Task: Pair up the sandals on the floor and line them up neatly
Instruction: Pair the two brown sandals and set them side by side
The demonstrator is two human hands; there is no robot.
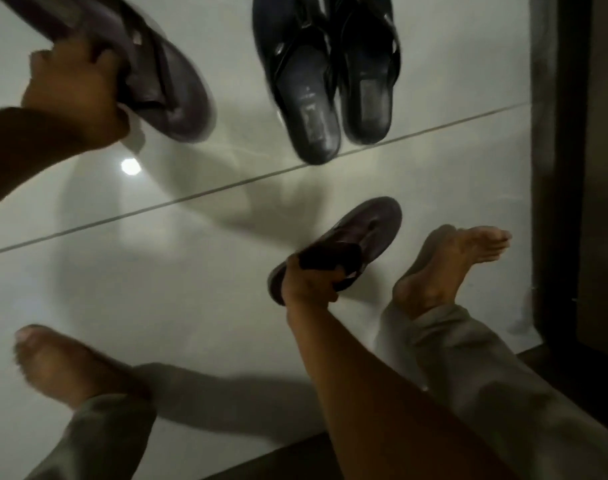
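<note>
My left hand [77,88] grips a brown sandal [177,88] by its strap at the upper left, lifted off the pale tiled floor. My right hand [309,278] holds a second brown sandal [375,223] by its strap near the lower middle, its toe end pointing up and right. Two black sandals [326,98] lie side by side on the floor at the top centre, heels toward me, touching each other.
My bare left foot [63,365] and bare right foot [451,268] rest on the glossy floor [191,271], with grey trouser legs below. A dark door frame or furniture edge [565,168] runs down the right side. A grout line crosses the floor diagonally.
</note>
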